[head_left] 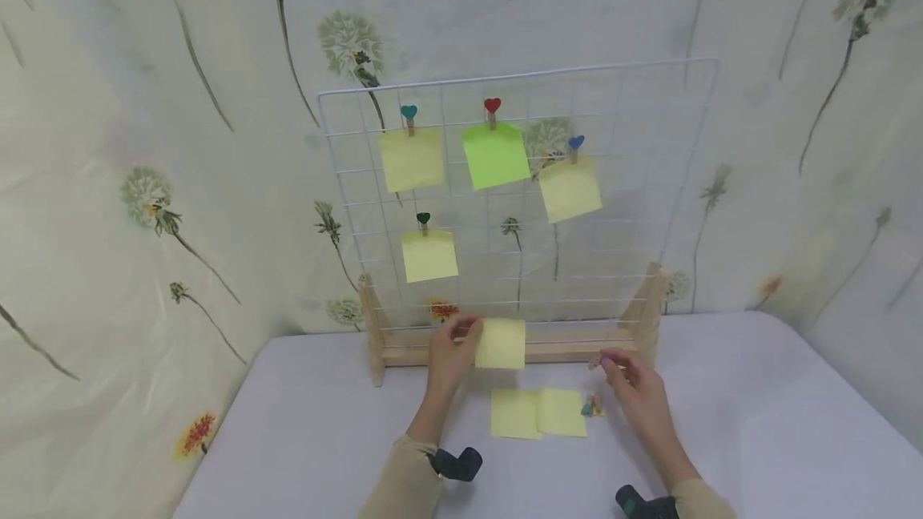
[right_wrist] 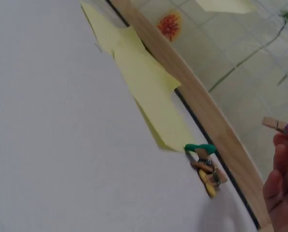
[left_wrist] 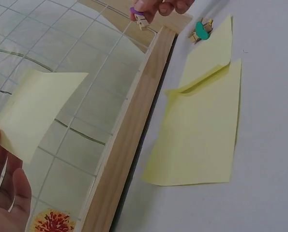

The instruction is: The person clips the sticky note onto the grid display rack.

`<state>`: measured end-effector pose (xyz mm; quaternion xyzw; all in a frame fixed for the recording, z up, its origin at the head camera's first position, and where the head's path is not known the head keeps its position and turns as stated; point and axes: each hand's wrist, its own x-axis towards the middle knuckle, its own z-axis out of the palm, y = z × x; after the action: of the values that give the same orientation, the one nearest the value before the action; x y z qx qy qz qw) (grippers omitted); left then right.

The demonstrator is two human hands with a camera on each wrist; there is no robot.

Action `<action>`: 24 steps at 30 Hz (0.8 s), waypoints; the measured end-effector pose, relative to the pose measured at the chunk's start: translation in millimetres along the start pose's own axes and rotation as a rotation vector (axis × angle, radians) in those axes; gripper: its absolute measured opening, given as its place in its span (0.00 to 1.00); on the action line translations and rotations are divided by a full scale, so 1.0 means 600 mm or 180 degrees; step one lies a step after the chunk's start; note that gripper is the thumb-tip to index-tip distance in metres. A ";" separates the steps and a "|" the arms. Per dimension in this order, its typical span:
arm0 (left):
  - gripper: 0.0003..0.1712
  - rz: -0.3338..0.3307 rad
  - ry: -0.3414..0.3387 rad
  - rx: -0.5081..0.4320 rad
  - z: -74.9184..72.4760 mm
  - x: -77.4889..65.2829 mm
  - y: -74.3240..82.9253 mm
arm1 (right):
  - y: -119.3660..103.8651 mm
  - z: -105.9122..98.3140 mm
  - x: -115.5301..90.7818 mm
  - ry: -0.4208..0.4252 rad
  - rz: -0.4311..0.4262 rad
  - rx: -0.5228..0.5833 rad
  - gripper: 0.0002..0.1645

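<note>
My left hand pinches a yellow sticky note by its left edge, just in front of the lower part of a white wire grid. To the right, my right hand holds a small wooden clothespin with a purple top between thumb and fingers. Two more yellow sticky notes lie on the table, one partly overlapping the other. Beside their right end sits a small heap of clothespins, with teal and yellow tops showing.
The grid stands on a wooden base. Clothespins with heart tops hold several notes on it, among them a green note and a yellow note lower left. A flowered cloth hangs behind the white table.
</note>
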<state>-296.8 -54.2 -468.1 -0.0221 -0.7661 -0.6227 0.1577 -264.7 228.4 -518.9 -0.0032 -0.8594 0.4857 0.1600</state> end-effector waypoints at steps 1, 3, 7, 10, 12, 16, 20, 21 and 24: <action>0.07 -0.0006 0.0025 -0.0045 0.000 0.002 0.003 | -0.006 0.000 0.005 0.0014 -0.0115 0.0023 0.18; 0.07 0.0001 0.0066 -0.0120 0.000 0.006 0.009 | -0.018 0.000 0.012 0.0036 -0.0344 0.0085 0.16; 0.06 0.0003 0.0140 -0.0161 0.002 0.016 0.015 | -0.055 -0.004 0.018 0.0004 -0.0656 0.0068 0.13; 0.06 -0.0020 0.0172 -0.0111 0.005 0.022 0.019 | -0.066 -0.006 0.025 -0.0026 -0.0783 0.0051 0.13; 0.06 -0.0004 0.0179 -0.0125 0.005 0.024 0.022 | -0.058 -0.001 0.034 -0.0025 -0.0859 0.0062 0.13; 0.07 0.0041 0.0202 -0.0203 0.004 0.030 0.027 | -0.076 0.000 0.038 -0.0079 -0.0991 0.0207 0.11; 0.06 -0.0004 0.0232 -0.0170 0.002 0.034 0.039 | -0.091 0.002 0.044 -0.0099 -0.1115 0.0124 0.10; 0.07 -0.0008 0.0234 -0.0152 0.001 0.035 0.042 | -0.094 0.003 0.045 -0.0090 -0.1137 0.0064 0.10; 0.07 0.0053 0.0235 -0.0116 0.003 0.040 0.049 | -0.102 0.004 0.051 -0.0095 -0.1151 -0.0094 0.11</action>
<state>-313.3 -49.9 -433.8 -0.0083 -0.7480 -0.6357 0.1906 -285.1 199.2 -460.5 0.1562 -0.8553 0.4363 0.2319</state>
